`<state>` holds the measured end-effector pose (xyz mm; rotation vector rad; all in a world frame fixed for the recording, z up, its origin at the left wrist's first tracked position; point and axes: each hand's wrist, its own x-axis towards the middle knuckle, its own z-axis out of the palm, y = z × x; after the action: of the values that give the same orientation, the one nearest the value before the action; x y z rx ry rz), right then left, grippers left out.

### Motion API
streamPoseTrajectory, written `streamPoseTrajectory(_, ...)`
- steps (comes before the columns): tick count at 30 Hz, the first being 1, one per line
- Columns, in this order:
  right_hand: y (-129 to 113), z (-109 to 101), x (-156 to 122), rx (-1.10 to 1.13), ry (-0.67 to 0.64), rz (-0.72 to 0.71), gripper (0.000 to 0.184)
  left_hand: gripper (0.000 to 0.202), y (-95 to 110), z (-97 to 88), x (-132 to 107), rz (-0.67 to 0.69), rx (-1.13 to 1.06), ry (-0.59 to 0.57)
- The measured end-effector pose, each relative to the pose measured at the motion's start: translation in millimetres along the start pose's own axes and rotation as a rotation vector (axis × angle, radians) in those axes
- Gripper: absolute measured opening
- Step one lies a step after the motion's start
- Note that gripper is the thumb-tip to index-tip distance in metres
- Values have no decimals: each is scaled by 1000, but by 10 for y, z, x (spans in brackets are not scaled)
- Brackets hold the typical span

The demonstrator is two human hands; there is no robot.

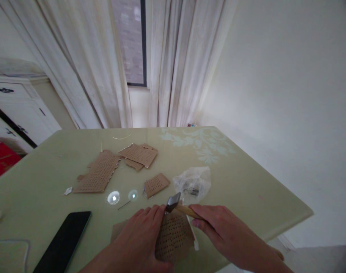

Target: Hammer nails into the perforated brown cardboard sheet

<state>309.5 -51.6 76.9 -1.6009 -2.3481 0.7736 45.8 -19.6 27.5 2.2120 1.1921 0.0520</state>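
A small hammer with a pale wooden handle and a metal head (173, 202) is gripped in my right hand (218, 223). Its head sits right at the fingertips of my left hand (143, 231). That hand is closed along the left side of a brown cardboard piece (177, 237) dotted with rows of small holes. Whether its fingertips also pinch a nail under the hammer head cannot be made out. The cardboard's right edge has a torn white strip. Just beyond the hammer lies a clear plastic bag (193, 182) with small dark metal pieces inside.
More perforated cardboard lies farther back: a large piece (99, 174), a stack (140, 153) and a small piece (156, 184). A thin nail (124, 205) rests on the glossy table (241, 189). At front left is a black phone (63, 242), near a pale cable (27, 250).
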Motion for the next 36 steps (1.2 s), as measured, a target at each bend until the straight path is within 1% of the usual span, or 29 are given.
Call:
streamPoseTrajectory(3,-12,29,5,16,-22,10,23,91,10,1,-6,1,15,-7)
streamPoseTrajectory(7,-12,72,14,62,24,19,25,87,13,-30,-10,3,24,-9)
streamPoseTrajectory(11,-1,103,19,109,-14,32,26,95,-14,-77,-19,18,22,-5)
streamPoseTrajectory(13,28,129,9,170,25,48,27,99,-41,-91,-49,1,34,-20)
streamPoseTrajectory(15,89,192,7,249,106,76,30,109,-94,-99,-92,-24,30,-33)
streamPoseTrajectory(17,189,313,28,348,170,125,37,117,-197,-122,-121,-28,0,3)
streamPoseTrajectory(18,252,397,48,414,182,158,41,115,-276,-148,-121,-25,-22,44)
streamPoseTrajectory(19,321,492,71,494,192,196,46,105,-374,-185,-108,-27,-44,96)
streamPoseTrajectory(20,393,594,95,603,194,224,52,86,-493,-232,-82,-44,-59,147)
streamPoseTrajectory(21,466,700,116,730,213,250,60,63,-630,-285,-43,-74,-62,190)
streamPoseTrajectory(22,537,802,130,854,237,290,67,43,-779,-338,4,-125,-52,212)
streamPoseTrajectory(23,603,899,136,950,282,334,74,34,-935,-383,55,-189,-12,203)
streamPoseTrajectory(24,663,987,130,1015,328,364,77,31,-1089,-414,106,-230,42,185)
streamPoseTrajectory(26,762,1135,90,1093,384,421,80,21,-1362,-416,190,-288,70,169)
streamPoseTrajectory(27,801,1196,59,1114,389,446,81,17,-1470,-388,220,-297,71,157)
streamPoseTrajectory(29,858,1299,-6,1150,370,490,81,12,-1619,-293,251,-289,53,132)
streamPoseTrajectory(31,892,1376,-55,1184,348,512,82,11,-1695,-192,253,-256,30,116)
streamPoseTrajectory(33,908,1420,-75,1215,345,505,81,11,-1729,-125,239,-220,10,114)
streamPoseTrajectory(36,911,1439,-63,1247,337,476,80,14,-1721,-125,210,-196,-8,139)
